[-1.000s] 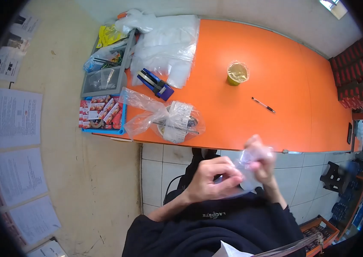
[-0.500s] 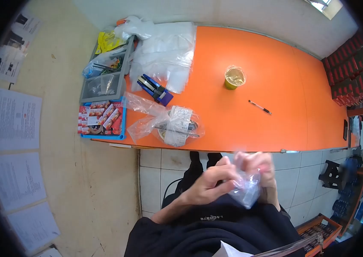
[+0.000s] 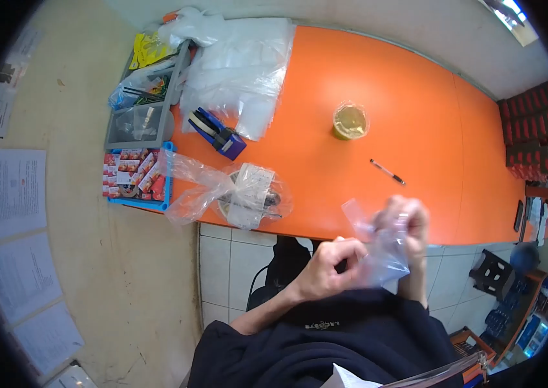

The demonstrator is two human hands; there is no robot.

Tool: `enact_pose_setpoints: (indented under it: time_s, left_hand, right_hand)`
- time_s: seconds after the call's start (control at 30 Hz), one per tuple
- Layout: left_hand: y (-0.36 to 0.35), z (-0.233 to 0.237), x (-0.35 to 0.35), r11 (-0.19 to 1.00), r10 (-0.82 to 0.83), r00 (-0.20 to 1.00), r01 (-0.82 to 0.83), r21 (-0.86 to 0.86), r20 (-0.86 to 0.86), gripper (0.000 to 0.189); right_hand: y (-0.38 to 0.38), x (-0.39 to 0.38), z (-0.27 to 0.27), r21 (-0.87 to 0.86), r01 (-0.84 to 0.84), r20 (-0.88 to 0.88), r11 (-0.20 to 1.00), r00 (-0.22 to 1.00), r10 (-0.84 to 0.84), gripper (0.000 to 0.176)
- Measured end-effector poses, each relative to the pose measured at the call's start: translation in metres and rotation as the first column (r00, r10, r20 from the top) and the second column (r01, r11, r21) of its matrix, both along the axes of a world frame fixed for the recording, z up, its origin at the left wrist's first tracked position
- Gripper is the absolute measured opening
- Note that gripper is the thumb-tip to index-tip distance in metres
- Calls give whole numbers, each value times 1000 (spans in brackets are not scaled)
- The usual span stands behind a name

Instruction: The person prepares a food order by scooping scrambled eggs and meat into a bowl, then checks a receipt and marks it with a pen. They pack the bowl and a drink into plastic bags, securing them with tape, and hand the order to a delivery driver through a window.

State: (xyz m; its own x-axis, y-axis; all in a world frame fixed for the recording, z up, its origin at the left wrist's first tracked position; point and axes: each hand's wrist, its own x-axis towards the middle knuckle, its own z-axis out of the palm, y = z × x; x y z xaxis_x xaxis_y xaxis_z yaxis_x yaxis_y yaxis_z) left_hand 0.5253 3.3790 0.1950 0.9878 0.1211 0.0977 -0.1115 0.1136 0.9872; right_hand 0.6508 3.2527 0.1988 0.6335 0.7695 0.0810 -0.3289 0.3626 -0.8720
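Note:
Between my hands, in front of my chest, is a clear plastic bag (image 3: 389, 258), partly blurred by motion. My left hand (image 3: 333, 262) has its fingers curled closed on the bag's left side. My right hand (image 3: 406, 223), smeared a little, grips its upper right part. Past them on the orange table stands a cup (image 3: 351, 121) of greenish-yellow drink with a clear film top. A pen (image 3: 388, 172) lies between the cup and my right hand. Further left sits a knotted clear bag (image 3: 248, 197) around a round container with a printed paper slip.
A blue tape dispenser (image 3: 217, 134) rests beside a stack of flat plastic bags (image 3: 238, 71). At the left edge are a grey divided bin (image 3: 133, 127) and a blue tray (image 3: 169, 178) of red packets. Red boxes (image 3: 536, 132) are stacked at right.
My hands have moved slightly forward and apart, and the bag is spread wider between them. The view has shifted, so the table items appear further left.

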Motion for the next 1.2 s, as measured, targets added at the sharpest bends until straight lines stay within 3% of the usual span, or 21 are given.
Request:
enact_pose_setpoints:
  time_s: [0.07,0.13,0.17,0.2,0.33,0.4,0.43,0.47,0.53,0.6,0.67,0.7,0.73,0.8,0.83,0.93,0.97,1.07,1.1,1.13,1.2]
  left_hand:
    - [1,10,1,974,90,996,-90,-209,-6,11]
    - [6,7,9,882,179,983,-172,-439,-25,14]
    - [-1,4,12,848,142,981,-189,-494,-131,14]
    - [-6,1,15,813,87,968,-207,-545,-237,14]
    - [6,0,24,937,101,990,-127,-324,-94,17]
    - [17,9,30,853,203,977,-139,-504,73,20]
    - [10,13,32,816,188,980,-194,-544,-67,23]
    - [8,17,33,846,139,965,-233,-479,-222,23]
    - [-11,-6,47,945,73,954,-159,-286,-291,21]
    - [5,-2,47,968,74,988,-105,-228,-138,24]
    - [20,10,45,889,180,984,-164,-427,-4,26]
    - [20,10,41,831,238,971,-200,-519,7,25]
    - [17,8,41,896,193,980,-192,-400,-38,24]
    - [6,-2,43,979,112,983,-134,-154,-145,22]
    - [1,-7,46,986,12,965,-55,-159,-262,21]
    - [19,5,44,980,23,998,-35,-198,-66,19]
    - [16,-1,50,916,269,959,-227,-331,89,21]
    - [22,14,43,860,243,968,-246,-448,-67,30]
    - [17,8,38,868,72,989,-128,-479,-133,30]
    - [10,5,36,855,-103,976,-10,-519,-190,29]
    - [4,0,36,856,-81,990,9,-516,-118,23]
  right_hand:
    - [7,1,9,-435,11,85,900,996,29,8]
    - [4,13,-3,-340,-282,24,897,951,308,7]
    - [0,26,-2,-505,-95,386,858,864,323,10]
    - [3,31,-7,-373,165,397,913,918,-3,18]
    - [14,26,-8,-172,117,-251,978,955,-158,28]
    - [9,26,-15,-333,-415,91,846,879,467,21]
    - [9,30,5,-349,-407,86,844,883,461,14]
    - [8,45,-9,-250,18,574,968,808,133,19]
    - [7,64,8,-180,125,-38,976,990,-134,25]
    - [11,48,-2,-91,-20,-428,996,904,-21,28]
    - [2,46,-21,-250,-181,264,951,933,246,26]
    - [-2,51,-1,-382,-540,0,750,812,584,23]
    - [-2,55,4,-433,-467,169,771,798,578,24]
    - [11,63,6,-74,25,-8,997,1000,-26,26]
    - [8,77,7,-157,63,100,986,994,-47,34]
    - [16,49,-6,-197,-103,-240,975,969,54,39]
    - [11,48,2,-201,-334,-230,921,930,287,41]
    - [-6,68,-6,-289,-536,-137,793,843,520,29]
    - [1,67,-2,-154,-358,-10,921,933,361,23]
    - [-1,68,-4,-99,-220,-253,971,949,189,24]
    - [10,67,6,72,-110,-266,991,956,125,25]
